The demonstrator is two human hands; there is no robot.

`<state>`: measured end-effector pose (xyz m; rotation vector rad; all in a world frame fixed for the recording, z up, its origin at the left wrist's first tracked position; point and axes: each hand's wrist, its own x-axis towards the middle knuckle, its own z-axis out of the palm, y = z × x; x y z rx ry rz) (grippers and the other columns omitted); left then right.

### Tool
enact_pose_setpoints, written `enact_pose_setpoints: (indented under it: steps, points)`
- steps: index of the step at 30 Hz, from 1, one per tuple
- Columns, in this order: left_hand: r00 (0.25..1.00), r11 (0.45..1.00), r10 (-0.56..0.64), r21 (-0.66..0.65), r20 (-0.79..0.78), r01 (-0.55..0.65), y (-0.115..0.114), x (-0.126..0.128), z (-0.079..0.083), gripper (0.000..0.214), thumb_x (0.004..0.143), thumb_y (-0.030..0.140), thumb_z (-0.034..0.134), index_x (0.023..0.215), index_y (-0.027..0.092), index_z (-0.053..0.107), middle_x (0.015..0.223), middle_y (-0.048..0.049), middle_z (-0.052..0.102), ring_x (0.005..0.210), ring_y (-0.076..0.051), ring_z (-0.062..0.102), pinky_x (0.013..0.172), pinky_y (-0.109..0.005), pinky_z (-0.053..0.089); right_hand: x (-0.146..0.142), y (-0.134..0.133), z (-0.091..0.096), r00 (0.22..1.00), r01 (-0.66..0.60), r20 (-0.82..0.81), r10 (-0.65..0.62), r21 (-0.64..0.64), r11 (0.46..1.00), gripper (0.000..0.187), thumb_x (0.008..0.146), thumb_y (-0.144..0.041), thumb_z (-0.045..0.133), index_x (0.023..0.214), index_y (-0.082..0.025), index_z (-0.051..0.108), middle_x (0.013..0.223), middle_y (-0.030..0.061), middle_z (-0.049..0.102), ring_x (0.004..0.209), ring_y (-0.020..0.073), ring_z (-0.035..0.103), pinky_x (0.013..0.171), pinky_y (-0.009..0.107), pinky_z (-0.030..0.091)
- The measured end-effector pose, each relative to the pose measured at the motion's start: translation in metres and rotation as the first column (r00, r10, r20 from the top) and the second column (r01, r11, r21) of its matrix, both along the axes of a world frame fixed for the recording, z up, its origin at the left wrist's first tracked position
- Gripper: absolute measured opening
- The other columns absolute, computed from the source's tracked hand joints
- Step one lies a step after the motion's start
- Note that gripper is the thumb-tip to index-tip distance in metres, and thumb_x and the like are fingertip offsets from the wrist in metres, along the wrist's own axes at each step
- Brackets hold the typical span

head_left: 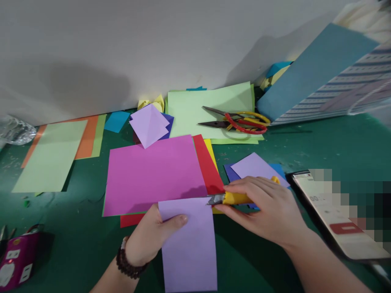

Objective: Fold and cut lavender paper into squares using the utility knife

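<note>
My left hand (149, 240) pinches the left edge of a lilac paper sheet (189, 244), thumb on top, and holds it above the green mat. My right hand (265, 211) is closed round a yellow utility knife (235, 198). The knife's blade tip touches the sheet's upper right corner. Just behind lies a large magenta sheet (152, 173) on a red sheet (207, 162) and a yellow one.
Red-and-yellow scissors (241, 121) rest on a pale green sheet (210, 108) by the wall. Folded lilac paper (148, 124), green and orange sheets (55, 152) at left, a phone (332, 215) at right, a blue folder (317, 69), a magenta power strip (18, 258).
</note>
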<state>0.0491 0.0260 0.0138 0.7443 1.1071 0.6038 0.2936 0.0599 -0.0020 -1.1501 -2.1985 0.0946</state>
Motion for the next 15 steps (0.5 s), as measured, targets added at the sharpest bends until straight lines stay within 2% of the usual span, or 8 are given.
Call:
enact_pose_setpoints:
  steps: [5,10,15]
  points:
    - [0.998,0.998,-0.053,0.012,-0.022,0.054,-0.0004,0.0026,-0.0021,0.026,0.083,0.037,0.069,0.105,0.023,0.07,0.104,-0.003,0.073,0.101,-0.022,0.066,0.086,-0.031,0.052,-0.0048,-0.0037,0.0029,0.998,-0.03,0.047,0.033,-0.063,0.998,0.02,0.082,-0.035,0.063,0.093,-0.02,0.056,0.085,0.0056,0.069,0.076,0.0198,0.067,0.065,0.033,0.05]
    - [0.998,0.998,-0.058,0.026,-0.009,0.058,0.0011,0.0036,-0.0022,0.028,0.083,0.037,0.068,0.108,0.024,0.07,0.107,-0.0026,0.072,0.103,-0.022,0.065,0.088,-0.033,0.051,-0.0032,-0.0048,0.0033,0.997,-0.051,0.054,0.059,-0.137,0.989,0.016,0.083,-0.027,0.057,0.097,-0.019,0.054,0.094,0.0073,0.069,0.084,0.0206,0.066,0.069,0.034,0.052]
    - [0.998,0.998,-0.056,0.024,-0.004,0.056,0.0009,0.0032,-0.0019,0.028,0.083,0.035,0.069,0.108,0.024,0.07,0.106,-0.0027,0.072,0.101,-0.023,0.065,0.087,-0.033,0.051,-0.0015,-0.0032,0.0005,0.995,-0.083,0.054,0.085,-0.038,0.996,0.015,0.086,-0.029,0.06,0.098,-0.02,0.057,0.091,0.0052,0.07,0.081,0.0183,0.067,0.069,0.031,0.051]
